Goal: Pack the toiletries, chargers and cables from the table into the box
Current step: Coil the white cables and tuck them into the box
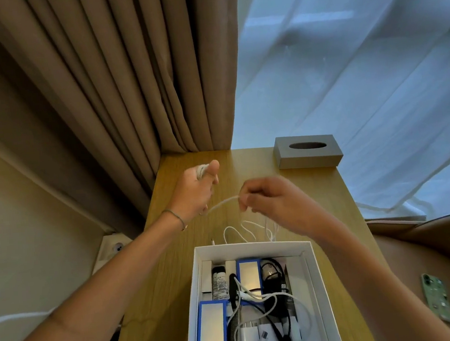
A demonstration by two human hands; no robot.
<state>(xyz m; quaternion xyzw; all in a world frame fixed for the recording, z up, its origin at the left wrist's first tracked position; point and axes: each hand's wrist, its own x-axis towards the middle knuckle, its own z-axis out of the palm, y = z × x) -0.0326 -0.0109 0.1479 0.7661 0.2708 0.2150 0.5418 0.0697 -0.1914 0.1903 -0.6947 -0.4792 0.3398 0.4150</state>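
Note:
A white cable runs between both hands above the wooden table. My left hand has several turns of it wound around the fingers. My right hand pinches the strand a little to the right. The loose tail lies in loops on the table just behind the white box. Inside the box lie two blue-edged packets, a small labelled bottle, a black comb, a white charger, and black and white cables.
A grey tissue box stands at the table's far right. Brown curtains hang behind, a sheer curtain to the right. A wall socket sits left of the table. A green phone and a small white item rest on the brown seat at right.

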